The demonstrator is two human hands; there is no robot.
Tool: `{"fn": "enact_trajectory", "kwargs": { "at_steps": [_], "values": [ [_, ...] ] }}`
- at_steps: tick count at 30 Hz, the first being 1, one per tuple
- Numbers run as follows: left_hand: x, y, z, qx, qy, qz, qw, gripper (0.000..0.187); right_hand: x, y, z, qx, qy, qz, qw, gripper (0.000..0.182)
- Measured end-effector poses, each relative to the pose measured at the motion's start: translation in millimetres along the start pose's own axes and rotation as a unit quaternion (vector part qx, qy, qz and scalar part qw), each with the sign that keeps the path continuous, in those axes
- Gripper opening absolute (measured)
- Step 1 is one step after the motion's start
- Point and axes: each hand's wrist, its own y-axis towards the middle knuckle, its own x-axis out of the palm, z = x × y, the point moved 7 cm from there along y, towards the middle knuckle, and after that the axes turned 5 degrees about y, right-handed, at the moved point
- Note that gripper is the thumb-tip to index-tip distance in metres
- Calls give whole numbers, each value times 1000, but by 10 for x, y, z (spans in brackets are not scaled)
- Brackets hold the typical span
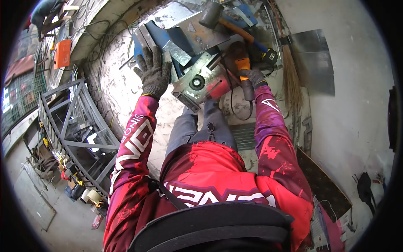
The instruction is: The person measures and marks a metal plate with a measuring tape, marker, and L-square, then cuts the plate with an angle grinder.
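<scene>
My left hand [153, 72], in a dark grey knit glove, has its fingers spread over the end of a narrow metal strip [145, 35]. My right hand [254, 78], gloved too, is closed round the orange-and-black corded power tool [243, 67], whose cable loops down below it. Between the hands sits a metal-plated device [184, 89] with a red body [220, 87] and a round black fitting [196, 82]. Beyond it are blue sheet pieces [178, 38], a small shiny metal plate [176, 53] and a brownish metal sheet [203, 33].
A mallet [211, 16] lies across the far metal pieces, near a black-and-yellow tape measure [270, 56]. On the right stand a straw broom [290, 75] and a sheet panel [315, 61]. A grey metal frame [69, 122] fills the left, with cables behind it.
</scene>
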Motion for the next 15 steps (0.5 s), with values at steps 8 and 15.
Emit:
{"fn": "enact_trajectory", "kwargs": {
  "at_steps": [8,15],
  "values": [
    [23,11,-6,-2,-4,16,1000,78,-97,57,-34,-76,-20,102,992,60],
    [-2,0,0,-16,-6,9,1000,80,-164,76,-62,-153,-2,113,982,87]
  ]
}}
